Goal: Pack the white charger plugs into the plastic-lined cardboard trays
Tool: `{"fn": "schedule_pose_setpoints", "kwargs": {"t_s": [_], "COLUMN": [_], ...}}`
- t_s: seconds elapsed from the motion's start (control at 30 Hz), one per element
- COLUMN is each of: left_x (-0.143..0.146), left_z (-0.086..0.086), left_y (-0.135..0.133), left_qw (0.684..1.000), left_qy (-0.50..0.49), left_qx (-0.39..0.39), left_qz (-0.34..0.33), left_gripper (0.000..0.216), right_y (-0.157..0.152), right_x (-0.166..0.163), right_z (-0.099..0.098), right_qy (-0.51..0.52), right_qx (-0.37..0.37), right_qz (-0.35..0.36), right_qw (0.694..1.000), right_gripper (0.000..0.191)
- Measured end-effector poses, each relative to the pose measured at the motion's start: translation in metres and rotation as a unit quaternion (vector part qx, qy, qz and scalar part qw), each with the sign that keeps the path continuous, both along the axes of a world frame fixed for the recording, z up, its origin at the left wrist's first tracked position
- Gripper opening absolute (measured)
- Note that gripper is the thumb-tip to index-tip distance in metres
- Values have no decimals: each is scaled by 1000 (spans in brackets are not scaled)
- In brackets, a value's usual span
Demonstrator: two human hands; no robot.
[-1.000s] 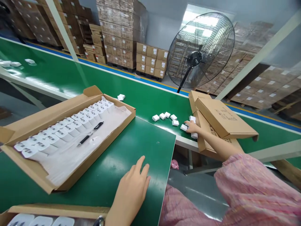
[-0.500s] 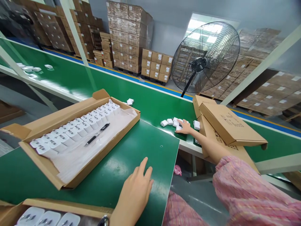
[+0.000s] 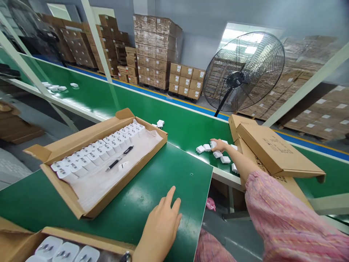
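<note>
My right hand (image 3: 220, 145) reaches over the green conveyor belt, its fingers closed on a white plug charger (image 3: 213, 144). Loose chargers lie around it, among them one charger (image 3: 200, 149) to the left and another charger (image 3: 225, 159) nearer me. My left hand (image 3: 163, 218) is over the green table (image 3: 141, 196), fingers spread and holding nothing. Beyond it stands an open cardboard box (image 3: 128, 180) with rows of upright chargers (image 3: 94, 156), prongs up, along its far side. A black pen (image 3: 120, 158) rests on the white lining inside.
Another box of chargers (image 3: 65, 251) sits at the bottom left. Flattened-looking cardboard boxes (image 3: 278, 149) are stacked on the belt at right. A large black fan (image 3: 237, 78) stands behind the belt. More chargers (image 3: 54, 88) lie on the belt at far left.
My right hand's fingers have gone from spread over the chargers to closed on one. More chargers show beside it. My left hand stays spread; the view has shifted slightly.
</note>
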State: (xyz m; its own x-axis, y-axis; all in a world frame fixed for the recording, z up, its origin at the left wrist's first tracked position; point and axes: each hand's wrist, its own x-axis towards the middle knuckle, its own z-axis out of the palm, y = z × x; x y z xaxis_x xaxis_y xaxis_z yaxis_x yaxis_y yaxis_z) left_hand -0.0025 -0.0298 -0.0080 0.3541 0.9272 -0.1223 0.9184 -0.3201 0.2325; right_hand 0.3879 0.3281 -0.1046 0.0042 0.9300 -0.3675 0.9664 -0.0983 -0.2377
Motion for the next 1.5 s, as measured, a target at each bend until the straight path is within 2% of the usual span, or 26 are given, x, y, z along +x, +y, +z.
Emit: {"fn": "schedule_pose_setpoints", "kwargs": {"t_s": [0.2,0.3,0.4,0.47,0.57,0.6,0.63,0.67,0.73,0.8,0.87,0.97,1.03,1.1,1.2,1.3,1.4,1.5], "left_x": [0,0,1,2,2,3,3,3,3,3,3,4,5,5,3,1,1,0], "left_z": [1,3,3,1,-4,-5,-6,-7,-7,-6,-5,-4,-3,-2,1,4,7,10], "left_y": [0,-4,-5,-4,-1,0,0,0,0,0,-1,0,0,1,2,5,6,4], "left_qw": [1000,1000,999,998,991,988,986,983,981,981,983,985,986,986,985,974,964,969], "left_qy": [-6,-11,-14,-4,14,17,18,17,14,12,11,17,25,35,22,9,38,51], "left_qx": [-15,-18,-10,-5,-2,2,9,16,27,33,37,31,23,26,68,97,42,-9], "left_qz": [1,5,27,64,133,152,168,179,190,189,181,167,161,159,157,204,260,243], "left_gripper": [38,36,35,40,52,56,59,62,67,71,73,72,69,63,40,29,30,22], "right_y": [-15,-27,-35,-45,-84,-102,-122,-141,-176,-200,-214,-225,-233,-243,-255,-260,-261,-260], "right_x": [5,2,-18,-46,-107,-129,-151,-171,-201,-214,-213,-199,-192,-190,-192,-197,-204,-216], "right_z": [10,28,52,67,81,84,86,89,92,94,91,79,68,57,46,48,59,69], "right_qy": [15,27,51,73,113,117,113,102,103,121,147,178,195,206,222,259,303,313], "right_qx": [18,45,84,109,123,129,138,152,156,146,147,225,282,298,273,246,203,159], "right_qz": [-18,-8,37,90,240,353,435,478,514,533,544,502,461,453,468,469,461,463], "right_qw": [1000,999,994,987,956,919,883,859,837,825,813,816,819,815,811,808,809,814], "right_gripper": [91,81,80,83,87,88,87,81,66,64,75,83,73,54,37,36,36,47]}}
